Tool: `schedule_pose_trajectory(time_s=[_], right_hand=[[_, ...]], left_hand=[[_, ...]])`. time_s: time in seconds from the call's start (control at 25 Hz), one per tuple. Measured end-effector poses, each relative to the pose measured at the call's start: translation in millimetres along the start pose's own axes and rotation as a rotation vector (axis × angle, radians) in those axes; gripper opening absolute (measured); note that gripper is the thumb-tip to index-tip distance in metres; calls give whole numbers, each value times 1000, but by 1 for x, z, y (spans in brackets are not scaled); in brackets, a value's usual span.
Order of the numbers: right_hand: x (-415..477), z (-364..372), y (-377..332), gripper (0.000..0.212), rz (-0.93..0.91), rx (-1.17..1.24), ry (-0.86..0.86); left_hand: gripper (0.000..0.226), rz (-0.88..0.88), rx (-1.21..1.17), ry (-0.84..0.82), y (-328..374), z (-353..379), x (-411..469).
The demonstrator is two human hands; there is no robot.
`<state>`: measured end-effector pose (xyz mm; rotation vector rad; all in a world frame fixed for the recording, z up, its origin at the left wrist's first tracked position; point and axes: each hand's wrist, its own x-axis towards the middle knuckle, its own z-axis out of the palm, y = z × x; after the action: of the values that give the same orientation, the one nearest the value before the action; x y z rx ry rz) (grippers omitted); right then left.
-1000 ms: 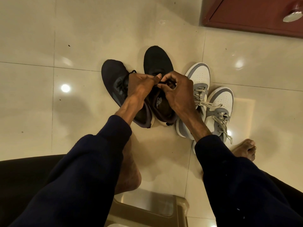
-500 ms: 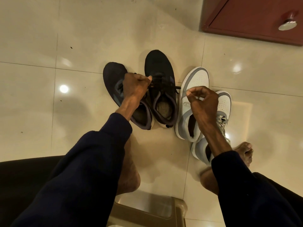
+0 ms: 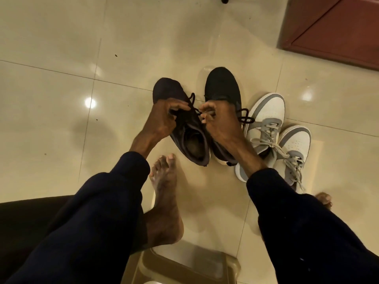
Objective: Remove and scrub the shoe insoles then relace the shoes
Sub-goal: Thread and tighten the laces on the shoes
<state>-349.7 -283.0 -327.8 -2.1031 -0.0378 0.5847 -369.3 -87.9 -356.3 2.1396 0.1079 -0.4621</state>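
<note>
The dark shoe (image 3: 192,140) is sitting just left of its black twin (image 3: 222,85) on the tiles (image 3: 61,119), left hand (image 3: 162,119) and right hand (image 3: 222,121) each pinching its lace (image 3: 194,109), so I'd be keeping both ends even while tugging.

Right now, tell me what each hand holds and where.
Left hand and right hand each pinch a strand of the black lace above the leftmost dark shoe.

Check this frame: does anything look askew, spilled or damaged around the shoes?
Nothing is spilled or damaged. The left black shoe sits angled away from its mate while the left hand and right hand pinch a black lace. The grey laces on the white shoes trail loose.
</note>
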Motion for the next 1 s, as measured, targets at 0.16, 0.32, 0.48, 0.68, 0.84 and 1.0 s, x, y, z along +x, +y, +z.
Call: schedule_pose_trajectory(time_s=[0.16,0.32,0.48,0.68,0.84,1.0], right_hand=[[20,29,-1,46,-52,-264,-145],[31,34,9,20,-13,-384,-96],[26,14,3,25,54,-317,-116],[17,-27,-29,30,82,-185,-215],[24,-33,-37,41,83,-154,-190],[14,-27,-35,46,259,287,-24]], left_hand=[[56,52,206,25,2,4,-5],[28,94,336,160,-5,8,-7],[18,106,279,231,-2,-9,-4],[10,-70,138,67,18,-27,-13],[18,-25,82,167,30,-24,-24],[27,-56,-72,270,38,-26,-31]])
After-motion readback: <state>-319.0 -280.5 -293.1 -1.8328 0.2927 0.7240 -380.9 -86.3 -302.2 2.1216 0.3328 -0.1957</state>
